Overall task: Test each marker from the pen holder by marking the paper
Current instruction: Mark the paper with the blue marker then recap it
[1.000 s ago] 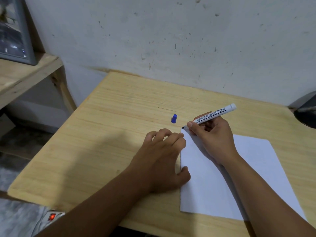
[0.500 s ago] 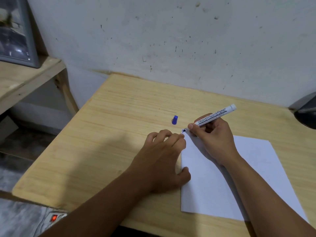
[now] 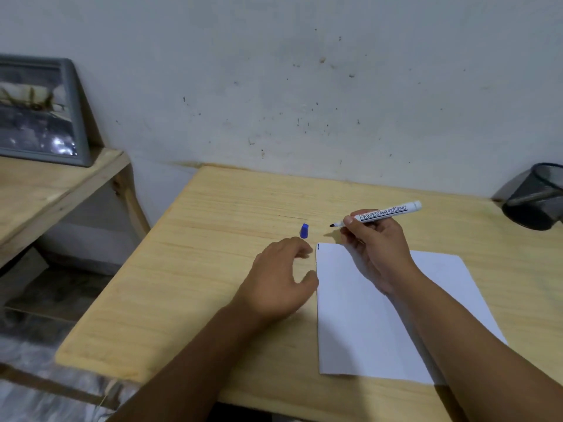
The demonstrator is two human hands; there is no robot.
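My right hand (image 3: pixel 376 242) grips a white board marker (image 3: pixel 384 212), uncapped, its dark tip pointing left and raised above the table just beyond the paper's far left corner. The white paper (image 3: pixel 374 315) lies on the wooden table (image 3: pixel 213 269) and bears a small blue mark at that corner. The marker's blue cap (image 3: pixel 304 231) lies on the table left of the tip. My left hand (image 3: pixel 281 278) hovers beside the paper's left edge, fingers loosely curled, holding nothing. The black mesh pen holder (image 3: pixel 536 199) stands at the far right by the wall.
A grey framed picture (image 3: pixel 39 114) leans on a lower wooden shelf (image 3: pixel 45 190) to the left. The white wall runs close behind the table. The floor lies below the table's left edge.
My right hand lifted the marker tip off the paper's corner, leaving a small blue mark. My left hand came off the paper's edge and shifted slightly left. The camera view tilted upward.
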